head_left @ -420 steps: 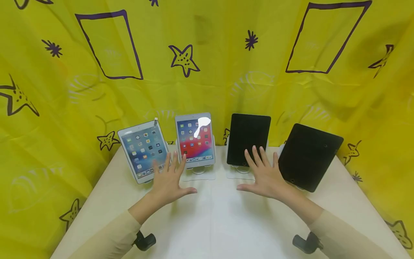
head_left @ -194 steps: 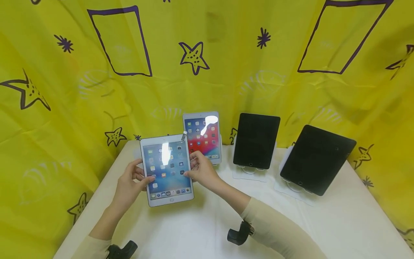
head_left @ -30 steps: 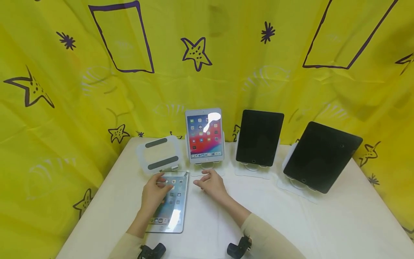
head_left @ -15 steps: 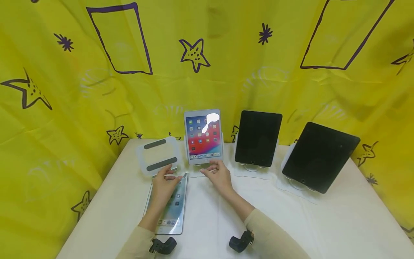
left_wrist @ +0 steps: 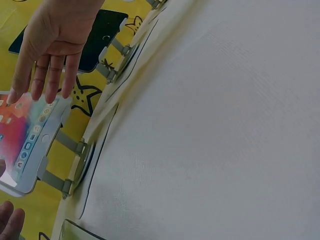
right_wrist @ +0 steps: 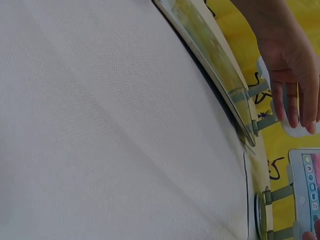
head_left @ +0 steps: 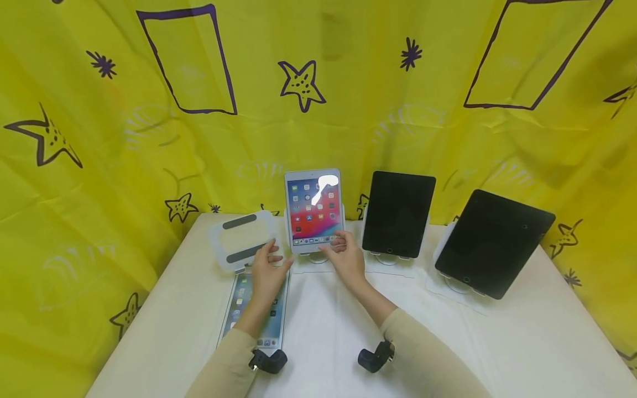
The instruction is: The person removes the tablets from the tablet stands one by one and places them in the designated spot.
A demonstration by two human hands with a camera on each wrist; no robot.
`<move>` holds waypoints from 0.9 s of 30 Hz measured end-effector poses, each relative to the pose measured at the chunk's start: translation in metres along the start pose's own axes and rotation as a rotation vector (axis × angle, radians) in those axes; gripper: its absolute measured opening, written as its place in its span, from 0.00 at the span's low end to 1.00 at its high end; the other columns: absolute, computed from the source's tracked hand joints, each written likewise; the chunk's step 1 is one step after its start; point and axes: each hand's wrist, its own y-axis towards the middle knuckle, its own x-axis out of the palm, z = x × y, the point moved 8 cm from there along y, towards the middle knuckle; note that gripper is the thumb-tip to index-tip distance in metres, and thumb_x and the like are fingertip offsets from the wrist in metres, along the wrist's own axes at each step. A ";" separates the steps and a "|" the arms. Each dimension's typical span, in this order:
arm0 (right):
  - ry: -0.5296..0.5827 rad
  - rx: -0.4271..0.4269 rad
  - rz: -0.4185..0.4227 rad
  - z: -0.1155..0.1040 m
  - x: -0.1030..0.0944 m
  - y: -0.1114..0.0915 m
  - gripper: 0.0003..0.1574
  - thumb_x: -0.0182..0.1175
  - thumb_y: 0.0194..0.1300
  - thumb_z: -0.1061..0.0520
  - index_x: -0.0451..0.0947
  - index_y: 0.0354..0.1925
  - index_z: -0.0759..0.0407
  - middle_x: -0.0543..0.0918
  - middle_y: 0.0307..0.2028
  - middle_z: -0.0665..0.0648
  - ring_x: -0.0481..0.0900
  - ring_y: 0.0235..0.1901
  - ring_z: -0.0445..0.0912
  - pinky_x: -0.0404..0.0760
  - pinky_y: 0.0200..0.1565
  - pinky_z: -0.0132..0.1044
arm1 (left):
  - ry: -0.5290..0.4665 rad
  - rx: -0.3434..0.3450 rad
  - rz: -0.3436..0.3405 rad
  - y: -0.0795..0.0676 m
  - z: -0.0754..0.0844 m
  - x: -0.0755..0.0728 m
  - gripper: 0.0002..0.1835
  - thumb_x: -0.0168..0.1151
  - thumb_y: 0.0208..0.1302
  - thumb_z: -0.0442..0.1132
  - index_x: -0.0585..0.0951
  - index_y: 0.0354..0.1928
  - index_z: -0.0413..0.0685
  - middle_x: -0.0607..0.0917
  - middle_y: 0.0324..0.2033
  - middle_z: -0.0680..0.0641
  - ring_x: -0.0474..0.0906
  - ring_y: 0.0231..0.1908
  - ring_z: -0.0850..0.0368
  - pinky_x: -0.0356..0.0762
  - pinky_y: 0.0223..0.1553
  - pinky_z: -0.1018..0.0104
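Note:
A white tablet with a lit red-and-blue screen (head_left: pixel 311 207) stands tilted on a stand at the back centre. My right hand (head_left: pixel 348 261) is at its lower right corner, thumb apart from the loosely bent fingers; a firm hold is not visible. My left hand (head_left: pixel 266 276) hovers left of that tablet, fingers extended and holding nothing. Below the left forearm a second white tablet (head_left: pixel 276 323) lies flat on the table, partly hidden by the arm. Behind it stands a bare tablet stand (head_left: pixel 240 221) with two dark strips. The right wrist view shows the left hand (right_wrist: pixel 292 60) before that stand.
Two black-screened tablets stand on stands to the right, one upright (head_left: pixel 398 215) and one turned at an angle (head_left: pixel 492 243). A white cloth covers the table (head_left: pixel 448 337). A yellow patterned curtain (head_left: pixel 348 121) hangs close behind and at both sides.
Earlier both hands lifted the left tablet from its stand; now it lies flat. During the last second both hands have moved forward, the right to the red-and-blue tablet's lower corner, the left towards its side.

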 end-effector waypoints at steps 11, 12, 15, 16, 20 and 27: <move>-0.016 -0.032 0.062 -0.004 -0.006 0.019 0.35 0.70 0.55 0.54 0.68 0.57 0.61 0.76 0.46 0.61 0.78 0.43 0.53 0.81 0.48 0.44 | -0.047 0.020 -0.001 0.022 0.011 0.023 0.34 0.71 0.51 0.33 0.70 0.62 0.38 0.75 0.50 0.39 0.77 0.48 0.45 0.81 0.43 0.55; -0.027 -0.040 0.062 -0.007 -0.006 0.022 0.34 0.70 0.55 0.53 0.68 0.57 0.61 0.76 0.46 0.61 0.78 0.44 0.53 0.81 0.47 0.44 | -0.048 0.029 0.011 0.024 0.014 0.022 0.33 0.71 0.52 0.33 0.71 0.61 0.38 0.76 0.50 0.39 0.77 0.47 0.44 0.82 0.43 0.55; -0.075 -0.080 0.066 -0.017 -0.010 0.033 0.35 0.69 0.56 0.53 0.67 0.58 0.62 0.76 0.46 0.63 0.77 0.44 0.54 0.81 0.47 0.45 | -0.033 0.057 0.045 0.028 0.022 0.023 0.31 0.70 0.53 0.34 0.72 0.60 0.38 0.76 0.48 0.39 0.78 0.46 0.45 0.82 0.43 0.55; -0.088 -0.095 0.068 -0.021 -0.012 0.036 0.35 0.68 0.57 0.53 0.67 0.58 0.63 0.76 0.46 0.63 0.78 0.44 0.55 0.81 0.47 0.45 | -0.028 0.064 0.054 0.030 0.025 0.023 0.31 0.70 0.53 0.34 0.72 0.60 0.38 0.76 0.48 0.39 0.78 0.46 0.45 0.82 0.43 0.55; -0.122 -0.104 0.065 -0.032 -0.018 0.048 0.36 0.68 0.57 0.53 0.67 0.58 0.65 0.75 0.48 0.65 0.78 0.46 0.57 0.81 0.47 0.47 | -0.029 0.066 0.063 0.038 0.034 0.023 0.30 0.69 0.55 0.35 0.72 0.60 0.38 0.76 0.49 0.40 0.77 0.47 0.46 0.81 0.44 0.55; -0.168 -0.038 0.024 -0.031 -0.017 0.060 0.38 0.68 0.57 0.51 0.65 0.61 0.64 0.75 0.48 0.66 0.76 0.46 0.57 0.80 0.48 0.46 | 0.002 0.021 0.078 0.055 0.041 0.021 0.29 0.68 0.56 0.39 0.73 0.60 0.42 0.77 0.50 0.43 0.76 0.48 0.48 0.80 0.46 0.56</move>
